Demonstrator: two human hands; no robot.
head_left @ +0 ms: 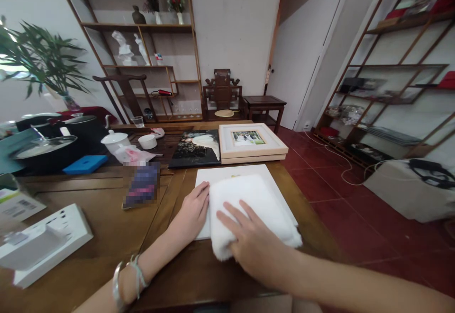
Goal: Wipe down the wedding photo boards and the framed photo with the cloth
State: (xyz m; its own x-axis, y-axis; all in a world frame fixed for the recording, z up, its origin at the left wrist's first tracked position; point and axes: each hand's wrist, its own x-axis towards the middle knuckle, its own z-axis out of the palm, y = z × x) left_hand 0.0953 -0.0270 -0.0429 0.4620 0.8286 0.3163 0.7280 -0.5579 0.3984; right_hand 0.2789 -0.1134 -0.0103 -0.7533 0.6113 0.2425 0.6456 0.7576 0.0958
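Observation:
A thick, folded white towel (256, 194) lies over a flat white board (204, 176) near the table's front edge. My right hand (250, 239) is on the towel's near left part. Its fingers spread over the top, and the thumb bends in at the near edge, gripping the cloth. At the board's left edge rests my left hand (195, 209), fingers stretched out together, their tips close to the towel. A small yellow mark shows on the board just beyond the towel, which covers most of the board.
Behind the board lie a dark photo panel (188, 149) and a pale wooden picture frame (254, 142). To the left are a blurred-out item (142, 185), a blue box (85, 164), a white teapot (115, 140), pots and a white packing tray (53, 242). The table's right edge drops to red floor tiles.

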